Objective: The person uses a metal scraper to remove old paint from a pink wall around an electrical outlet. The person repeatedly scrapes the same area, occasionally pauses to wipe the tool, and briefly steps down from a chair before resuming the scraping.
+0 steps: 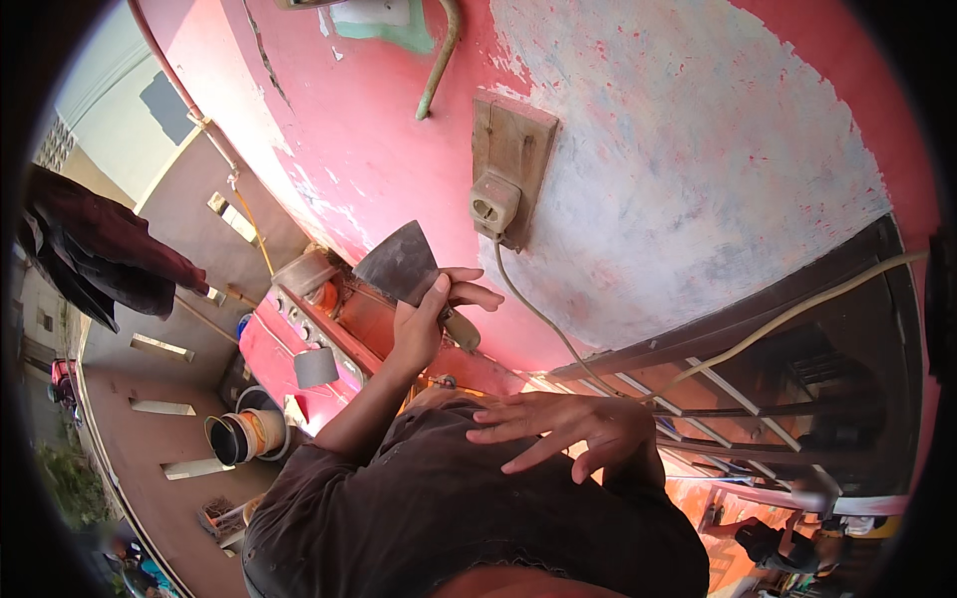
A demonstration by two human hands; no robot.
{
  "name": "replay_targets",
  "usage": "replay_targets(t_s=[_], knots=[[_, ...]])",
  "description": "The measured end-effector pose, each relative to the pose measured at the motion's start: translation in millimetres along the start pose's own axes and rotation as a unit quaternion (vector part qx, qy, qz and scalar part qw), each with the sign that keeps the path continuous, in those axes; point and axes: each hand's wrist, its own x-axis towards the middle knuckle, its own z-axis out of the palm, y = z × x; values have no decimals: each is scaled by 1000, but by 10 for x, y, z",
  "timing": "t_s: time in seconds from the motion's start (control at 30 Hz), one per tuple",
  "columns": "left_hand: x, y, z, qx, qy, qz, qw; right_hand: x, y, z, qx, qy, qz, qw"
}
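Note:
My left hand is shut on a putty knife, its wide dark blade tilted up to the left and its greenish handle pointing down to the right. My right hand, fingers spread and holding nothing, hovers in front of my dark shirt. Before me rises a pink wall with a large whitish patch of scraped or filled surface. A socket outlet sits on a wooden board fixed to the wall, above and right of the knife.
A cable runs from the outlet past a dark window frame. At left stand a pink washing machine bearing a gray roll, and stacked buckets. Clothes hang far left. Another person is at lower right.

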Motion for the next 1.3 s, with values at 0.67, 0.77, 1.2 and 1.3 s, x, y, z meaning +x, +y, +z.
replay_targets(t_s=[0.67,0.77,1.2,1.3], knots=[[342,-208,697,-158,-357,-83,917,-197,-261,-17,159,465,351,797],[416,-438,687,-69,-343,43,936,-302,-717,-259,-135,462,348,805],[616,-378,328,-118,-334,51,934,665,-1326,-1201,-655,138,476,570],[663,-332,209,-120,-324,58,937,762,-1320,-1342,-662,102,465,578]])
